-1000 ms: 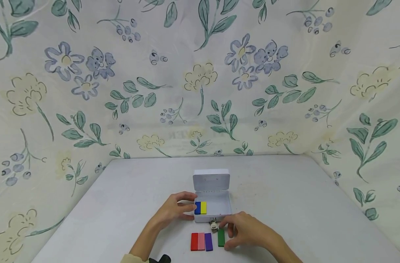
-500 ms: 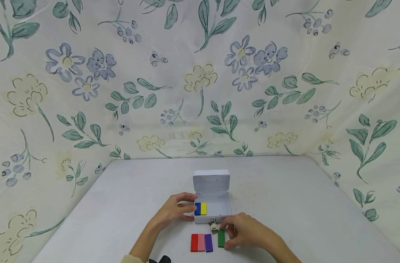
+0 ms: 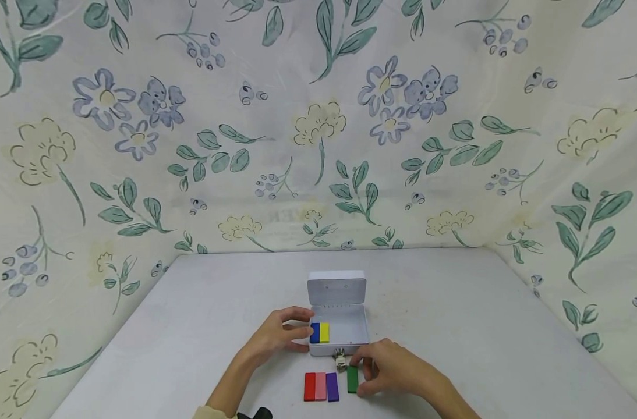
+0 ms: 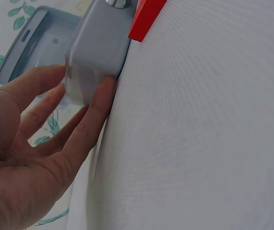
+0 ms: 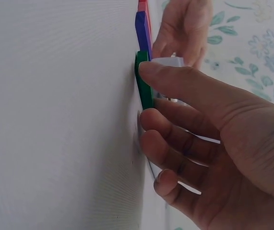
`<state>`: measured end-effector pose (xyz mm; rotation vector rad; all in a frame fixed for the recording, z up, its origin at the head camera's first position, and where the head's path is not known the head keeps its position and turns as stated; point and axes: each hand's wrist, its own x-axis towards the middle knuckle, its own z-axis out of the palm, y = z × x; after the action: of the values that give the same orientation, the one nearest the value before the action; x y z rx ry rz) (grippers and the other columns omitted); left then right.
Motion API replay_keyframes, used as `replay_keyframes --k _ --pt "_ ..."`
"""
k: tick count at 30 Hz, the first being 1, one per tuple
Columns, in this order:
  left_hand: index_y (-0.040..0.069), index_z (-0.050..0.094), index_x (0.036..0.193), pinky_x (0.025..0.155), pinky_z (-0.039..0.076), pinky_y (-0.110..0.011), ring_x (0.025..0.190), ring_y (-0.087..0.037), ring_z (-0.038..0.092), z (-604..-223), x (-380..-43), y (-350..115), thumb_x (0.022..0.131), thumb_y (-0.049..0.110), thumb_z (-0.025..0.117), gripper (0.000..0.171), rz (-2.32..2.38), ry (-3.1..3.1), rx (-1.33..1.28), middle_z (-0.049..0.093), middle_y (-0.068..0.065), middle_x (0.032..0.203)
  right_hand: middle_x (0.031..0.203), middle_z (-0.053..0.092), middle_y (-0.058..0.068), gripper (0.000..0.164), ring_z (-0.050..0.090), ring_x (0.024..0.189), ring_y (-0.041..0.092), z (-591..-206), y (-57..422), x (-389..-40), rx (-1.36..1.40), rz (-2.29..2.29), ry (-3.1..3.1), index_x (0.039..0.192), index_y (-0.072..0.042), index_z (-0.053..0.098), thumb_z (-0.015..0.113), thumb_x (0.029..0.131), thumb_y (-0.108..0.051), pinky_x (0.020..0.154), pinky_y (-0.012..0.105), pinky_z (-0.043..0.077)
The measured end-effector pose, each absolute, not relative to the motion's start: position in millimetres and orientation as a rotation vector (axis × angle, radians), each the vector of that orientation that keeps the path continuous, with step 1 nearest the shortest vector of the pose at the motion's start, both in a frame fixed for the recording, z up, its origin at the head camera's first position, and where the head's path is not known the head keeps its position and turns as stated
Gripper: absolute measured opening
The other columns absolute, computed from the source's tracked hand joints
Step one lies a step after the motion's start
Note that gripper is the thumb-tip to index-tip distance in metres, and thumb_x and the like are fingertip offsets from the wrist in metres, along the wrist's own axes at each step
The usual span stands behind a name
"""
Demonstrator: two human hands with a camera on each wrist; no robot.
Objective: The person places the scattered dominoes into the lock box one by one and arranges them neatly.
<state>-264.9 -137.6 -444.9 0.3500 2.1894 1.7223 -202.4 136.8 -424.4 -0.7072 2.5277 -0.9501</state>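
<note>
A small white metal box (image 3: pixel 338 349) stands with its lid (image 3: pixel 336 290) up. Inside, at its left end, a blue block (image 3: pixel 315 333) and a yellow block (image 3: pixel 324 332) lie side by side. My left hand (image 3: pixel 278 336) touches the box's left side with fairly straight fingers, seen also in the left wrist view. In front of the box, my right hand (image 3: pixel 394 368) pinches a green block (image 3: pixel 352 380) end to end between thumb and index finger. The block still lies at table level. In the right wrist view its other fingers (image 5: pixel 160 146) are loosely bent.
Left of the green block lie a red block (image 3: pixel 310 387), a pink block (image 3: pixel 321 387) and a purple block (image 3: pixel 332 387). A metal latch (image 3: pixel 340 359) hangs from the box's front. Floral cloth (image 3: pixel 318 145) surrounds the white table (image 3: pixel 193 302) at the back and sides.
</note>
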Motion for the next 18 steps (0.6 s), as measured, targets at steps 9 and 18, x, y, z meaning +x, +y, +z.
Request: replay_keyframes --k 9,18 --pt "0.003 0.056 0.133 0.077 0.063 -0.04 0.11 -0.025 0.062 -445.5 -265.1 -137.7 0.09 0.017 0.071 0.048 1.721 2.189 0.35 0.053 -0.02 0.136 0.064 0.056 -0.009 0.033 0.052 0.06 0.004 -424.2 137.7 -203.6 -0.732 -0.956 2.52 0.105 -0.014 0.072 0.084 0.076 -0.024 0.056 0.017 0.048" --pt "0.003 0.056 0.133 0.078 0.063 -0.041 0.111 -0.026 0.062 -445.7 -265.7 -137.9 0.09 0.017 0.071 0.048 1.723 2.185 0.357 0.053 -0.019 0.137 0.068 0.058 -0.01 0.038 0.052 0.062 0.002 -419.2 142.1 -205.2 -0.778 -0.969 2.539 0.11 -0.01 0.072 0.082 0.077 -0.027 0.056 0.016 0.048"
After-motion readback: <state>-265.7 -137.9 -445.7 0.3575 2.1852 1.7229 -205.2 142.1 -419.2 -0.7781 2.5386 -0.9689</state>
